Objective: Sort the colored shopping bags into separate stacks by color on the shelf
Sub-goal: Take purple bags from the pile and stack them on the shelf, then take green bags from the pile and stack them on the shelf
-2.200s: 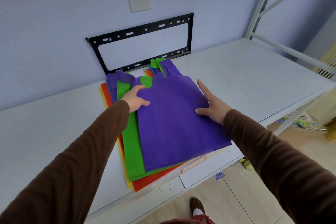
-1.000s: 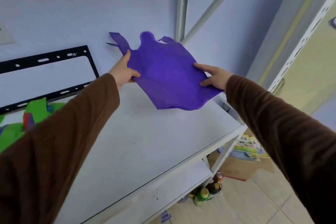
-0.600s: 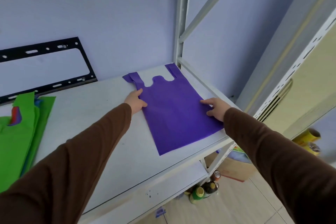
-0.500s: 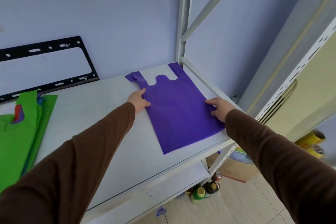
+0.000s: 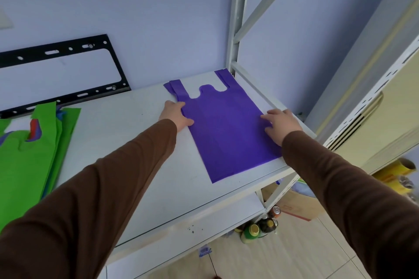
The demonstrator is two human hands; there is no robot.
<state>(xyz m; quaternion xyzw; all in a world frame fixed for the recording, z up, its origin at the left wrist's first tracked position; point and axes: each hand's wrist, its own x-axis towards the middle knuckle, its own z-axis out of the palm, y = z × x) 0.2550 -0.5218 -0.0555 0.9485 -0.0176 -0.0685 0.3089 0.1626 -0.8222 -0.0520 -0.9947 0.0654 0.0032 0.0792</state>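
Note:
A purple bag lies flat at the right end of the white shelf, handles toward the wall. My left hand rests on the bag's left edge with its thumb lying over the fabric. My right hand presses flat on the bag's right edge, fingers spread. At the far left lies the mixed pile of bags with a green one on top; red and blue show through its handle gap.
A black metal bracket leans on the wall behind the shelf. A white upright post and diagonal brace stand at the back right corner. Bottles and a cardboard box sit on the floor below.
The purple bag was lifted off the pile, carried right and laid flat on the shelf. In the last half second both hands stay on its edges, barely shifting.

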